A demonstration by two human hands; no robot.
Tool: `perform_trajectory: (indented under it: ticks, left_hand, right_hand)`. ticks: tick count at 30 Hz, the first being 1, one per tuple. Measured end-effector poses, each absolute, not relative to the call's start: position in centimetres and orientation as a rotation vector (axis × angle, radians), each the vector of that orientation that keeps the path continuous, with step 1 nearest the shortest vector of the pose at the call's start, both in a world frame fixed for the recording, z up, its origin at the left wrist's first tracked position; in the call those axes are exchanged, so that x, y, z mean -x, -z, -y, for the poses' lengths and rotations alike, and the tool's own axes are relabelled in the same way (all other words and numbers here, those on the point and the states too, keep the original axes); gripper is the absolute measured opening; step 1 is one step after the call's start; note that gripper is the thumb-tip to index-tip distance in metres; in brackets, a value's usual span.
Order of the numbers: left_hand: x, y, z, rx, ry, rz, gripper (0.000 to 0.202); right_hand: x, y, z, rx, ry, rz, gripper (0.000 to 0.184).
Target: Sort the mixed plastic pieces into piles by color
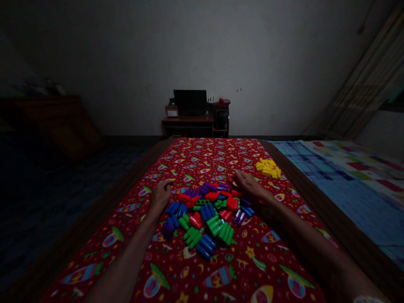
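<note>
Head view, left hand [160,198] fingers [168,182] curled, right hand [249,186] fingers [239,176] spread, seemingly empty, beside plastic blocks [206,214]

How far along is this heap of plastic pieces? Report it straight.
Done: the yellow plastic pieces lie in their own pile, apart. In hand: no piece visibly held; the left hand and right hand rest at either side of the heap. Left: the mixed blue, green, red and purple pieces, heaped together.

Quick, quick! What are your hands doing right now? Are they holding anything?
Left hand: closed in a loose fist, holding nothing I can see.
Right hand: open, holding nothing, beside the plastic blocks.
</note>
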State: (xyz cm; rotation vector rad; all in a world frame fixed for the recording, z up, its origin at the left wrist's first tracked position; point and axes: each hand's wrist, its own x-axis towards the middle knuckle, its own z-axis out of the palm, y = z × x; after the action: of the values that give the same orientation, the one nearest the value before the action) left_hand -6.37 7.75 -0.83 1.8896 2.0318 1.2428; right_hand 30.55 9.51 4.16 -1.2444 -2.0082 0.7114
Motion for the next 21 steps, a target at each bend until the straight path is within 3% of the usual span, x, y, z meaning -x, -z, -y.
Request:
perform_trajectory:
  ticks: [4,9,15,21]
  left_hand:
    - [6.4,0.9,-7.8,-1.918,-1.238,-2.029,0.035]
    - [6.3,0.8,-7.8,-1.929,-1.229,-2.042,0.035]
    - [6.3,0.8,-7.8,-1.936,-1.220,-2.030,0.035]
    - [6.3,0.7,-7.8,-1.919,-1.223,-2.039,0.034]
  right_hand:
    - [-32.3,-0.9,-6.8,1.253,-0.730,1.954,0.071]
    - [-26.3,0.1,-2.9,1.110,-0.823,1.993,0.067]
    - [-24.4,-3.2,-3.2,0.933,-0.704,2.026,0.048]
    - [-25.1,-5.2,-8.6,1.403,-0.558,2.330,0.024]
